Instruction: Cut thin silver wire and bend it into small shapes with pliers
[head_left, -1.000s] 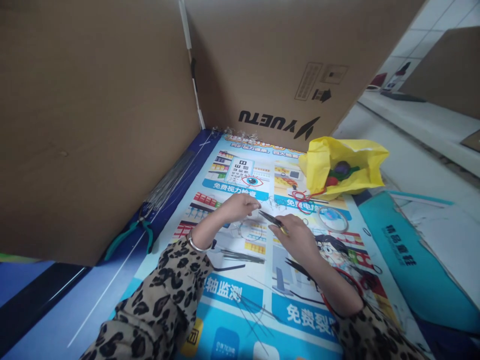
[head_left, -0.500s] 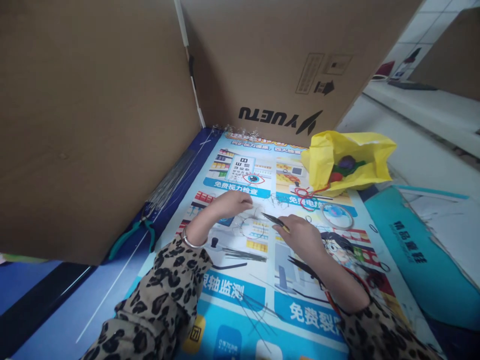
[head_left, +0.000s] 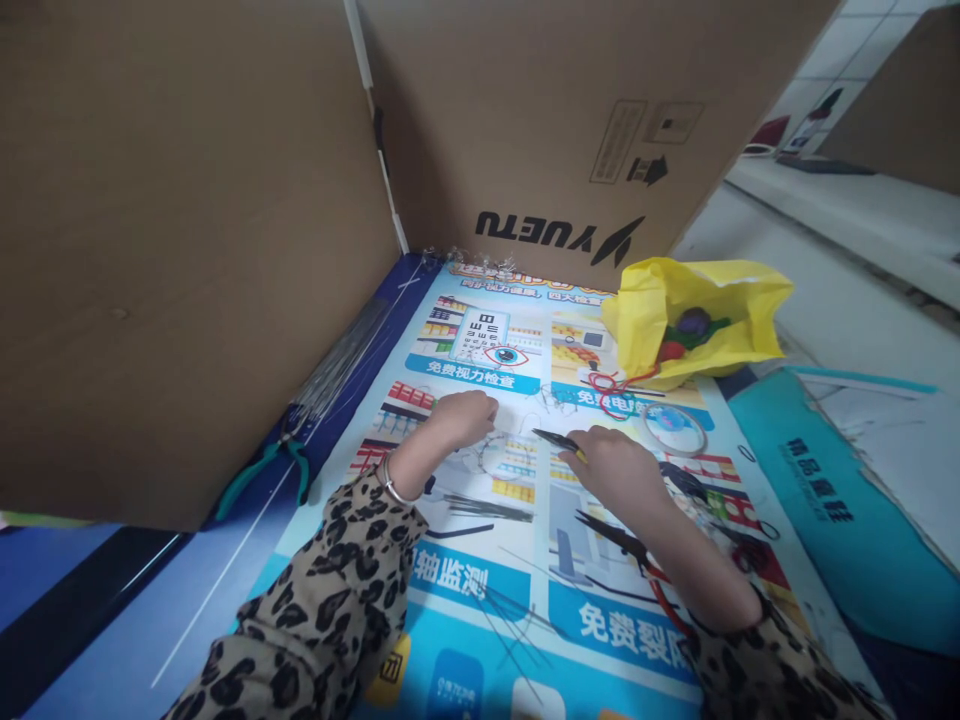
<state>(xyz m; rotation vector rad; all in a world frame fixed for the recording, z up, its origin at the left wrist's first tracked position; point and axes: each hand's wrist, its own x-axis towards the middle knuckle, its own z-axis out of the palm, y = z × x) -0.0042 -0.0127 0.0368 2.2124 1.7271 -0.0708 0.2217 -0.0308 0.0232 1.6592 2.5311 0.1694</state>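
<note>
My left hand (head_left: 461,418) is closed in a pinch above the printed sheet. A thin, pale wire loop (head_left: 484,456) hangs just below its fingertips. My right hand (head_left: 615,478) is wrapped round a pair of needle-nose pliers (head_left: 556,441), whose dark tips point left toward my left hand, with a gap between. Whether the jaws hold any wire is too fine to see. Under my right forearm lie red-handled scissors (head_left: 611,533), partly hidden. Cut lengths of dark wire (head_left: 491,510) rest on the sheet below my left hand.
Cardboard walls (head_left: 187,250) stand at the left and back. Teal-handled pliers (head_left: 262,475) lie beside a bundle of wires (head_left: 334,365). A yellow bag (head_left: 637,310) holds coloured balls; a clear tape roll (head_left: 701,440) is near it. At right is a teal box (head_left: 795,520).
My left hand has shifted slightly down and left, and the wrist has turned a little. The pliers in my right hand have moved slightly right, widening the gap between the hands.
</note>
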